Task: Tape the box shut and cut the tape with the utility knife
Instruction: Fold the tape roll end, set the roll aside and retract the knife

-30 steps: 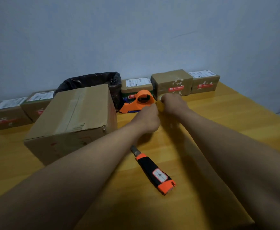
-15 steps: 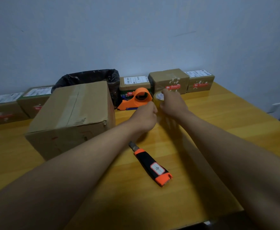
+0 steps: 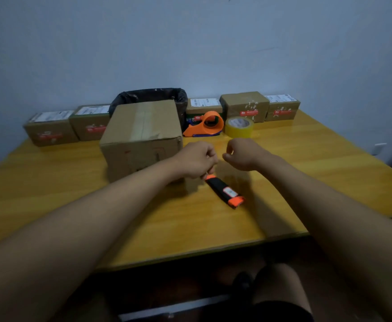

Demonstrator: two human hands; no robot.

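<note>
Currently, both hands hover above the wooden table (image 3: 306, 163) with fingers curled and holding nothing, the left hand (image 3: 196, 161) over the tip of the utility knife (image 3: 225, 191), the right hand (image 3: 242, 153) beside it, the box (image 3: 141, 138) left, the tape roll (image 3: 239, 127) behind.

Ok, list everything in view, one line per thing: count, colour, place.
large cardboard box: 1, brown, left of centre on the table
small parcels: 5, brown with white labels, along the wall
bin liner: 1, black, behind the large box
tape dispenser: 1, orange, right of the large box
tape roll: 1, yellow, right of the dispenser
utility knife: 1, black and orange, lying near the hands
table: 1, yellow wood
left hand: 1, curled, over the knife's far end
right hand: 1, curled, empty-looking
</note>
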